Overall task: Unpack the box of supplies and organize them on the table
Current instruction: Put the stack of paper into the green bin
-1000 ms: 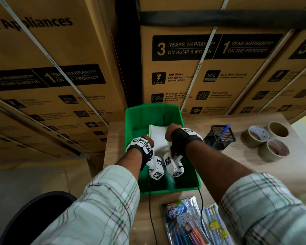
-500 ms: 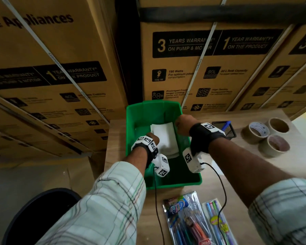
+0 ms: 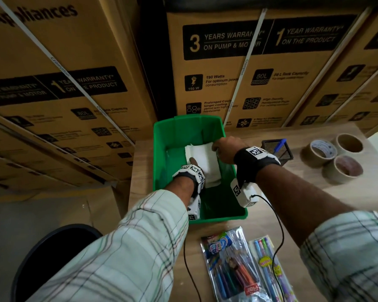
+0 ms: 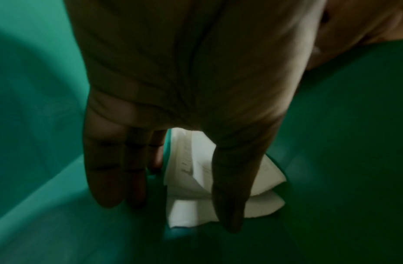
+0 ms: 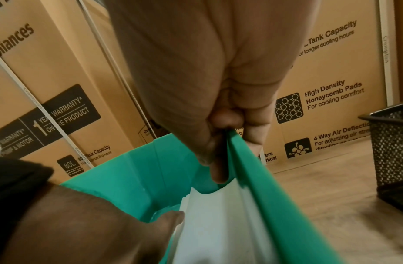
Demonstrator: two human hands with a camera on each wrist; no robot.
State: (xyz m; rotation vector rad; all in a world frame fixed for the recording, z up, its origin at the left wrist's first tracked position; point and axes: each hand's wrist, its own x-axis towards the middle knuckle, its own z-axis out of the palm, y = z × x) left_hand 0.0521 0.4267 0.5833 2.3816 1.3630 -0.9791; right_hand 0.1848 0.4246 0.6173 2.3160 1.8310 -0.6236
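Note:
A green bin [image 3: 159, 149] stands at the table's back left, with a white paper stack [image 3: 205, 162] inside it. My left hand [image 3: 191, 164] is down in the bin at the stack's left edge. Its thumb lies on top of the paper and its fingers [image 4: 110, 178] run straight along the side, so the paper stack [image 4: 189, 178] sits between them. My right hand [image 3: 224, 144] grips the bin's right rim [image 5: 252, 178], fingers [image 5: 216, 166] curled inside the wall. In the right wrist view the paper stack [image 5: 218, 223] leans against that wall.
A black mesh holder [image 3: 277, 149] with a blue pen stands right of the bin. Three tape rolls [image 3: 336, 158] lie further right. Two pen packs [image 3: 234, 267] lie near the front edge. Big cartons [image 3: 271, 83] wall the back; a dark round tub [image 3: 48, 258] sits on the floor at the left.
My right hand left the paper and moved right onto the bin's rim. My left hand slid forward along the stack's left edge, thumb coming onto the paper.

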